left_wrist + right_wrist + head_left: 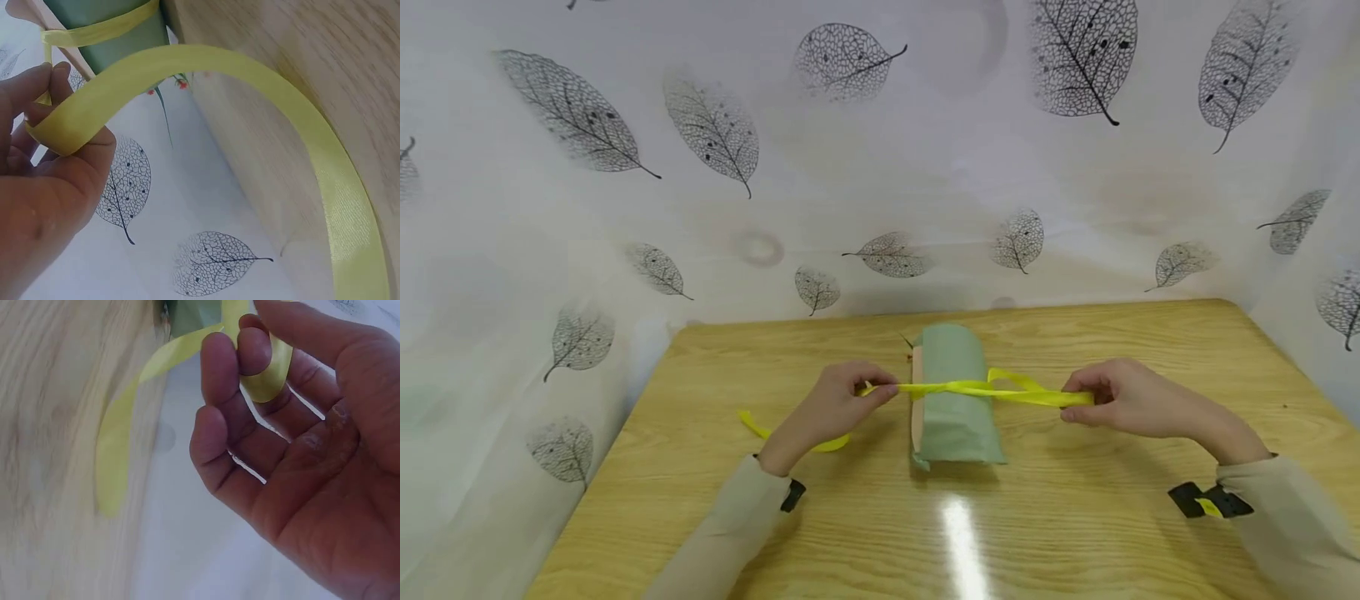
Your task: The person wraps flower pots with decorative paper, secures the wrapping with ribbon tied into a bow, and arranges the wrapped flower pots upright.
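A pale green package (958, 433) with a rounded top and a peach-coloured left side lies mid-table, a yellow ribbon (955, 387) crossing its middle. My left hand (838, 408) pinches the ribbon between thumb and fingers just left of the package. From that hand a long tail (200, 59) arcs away in the left wrist view. On the other side, my right hand (1138, 404) pinches a folded loop of ribbon (269, 387), the stretch between the hands pulled straight. A loose ribbon end (112, 462) hangs beside the right fingers in the right wrist view.
The wooden table (1075, 533) has its back edge against a white leaf-patterned sheet (910, 183). Part of the yellow tail (752, 423) shows behind the left wrist. Dark straps (1210, 502) sit at both wrists.
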`<state>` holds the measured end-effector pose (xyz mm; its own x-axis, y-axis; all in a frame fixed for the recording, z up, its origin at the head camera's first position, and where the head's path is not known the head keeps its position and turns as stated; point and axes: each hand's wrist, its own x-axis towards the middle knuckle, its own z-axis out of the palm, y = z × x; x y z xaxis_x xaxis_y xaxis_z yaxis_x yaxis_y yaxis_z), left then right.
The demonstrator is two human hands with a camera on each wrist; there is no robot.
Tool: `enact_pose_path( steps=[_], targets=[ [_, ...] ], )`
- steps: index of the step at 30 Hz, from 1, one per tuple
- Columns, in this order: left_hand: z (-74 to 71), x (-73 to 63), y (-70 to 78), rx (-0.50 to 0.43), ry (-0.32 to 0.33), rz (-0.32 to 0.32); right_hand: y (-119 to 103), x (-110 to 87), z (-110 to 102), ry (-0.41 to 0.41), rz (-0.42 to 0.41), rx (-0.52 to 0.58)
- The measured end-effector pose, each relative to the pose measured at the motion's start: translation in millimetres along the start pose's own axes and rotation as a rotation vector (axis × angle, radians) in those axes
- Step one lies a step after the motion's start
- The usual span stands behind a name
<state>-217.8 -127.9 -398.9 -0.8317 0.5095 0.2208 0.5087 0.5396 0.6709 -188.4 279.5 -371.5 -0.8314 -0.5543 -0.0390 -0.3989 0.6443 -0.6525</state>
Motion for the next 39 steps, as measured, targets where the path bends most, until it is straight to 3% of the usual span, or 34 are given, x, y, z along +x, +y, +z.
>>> enact_pose_path(
  steps=[11, 19, 26, 39],
  targets=[
    [-6.6, -6.9, -3.8, 0.040, -0.047, -0.050, 8, -20.5, -13, 0.021, 0.036, -0.052],
    [-12.9, -11.8, -5.0, 0.072, -0.097, -0.052, 15, -30.3, -16, 0.069, 0.070, -0.094],
    [-16.7, -15.1, -6.6, 0.031, -0.176, -0.133, 21, -38.8, -17, 0.151, 0.060, -0.131],
    [-19.8, -14.1, -10.9, 0.020, -0.197, -0.130, 27, -45.0, -19, 0.316, 0.113, -0.217]
  ],
)
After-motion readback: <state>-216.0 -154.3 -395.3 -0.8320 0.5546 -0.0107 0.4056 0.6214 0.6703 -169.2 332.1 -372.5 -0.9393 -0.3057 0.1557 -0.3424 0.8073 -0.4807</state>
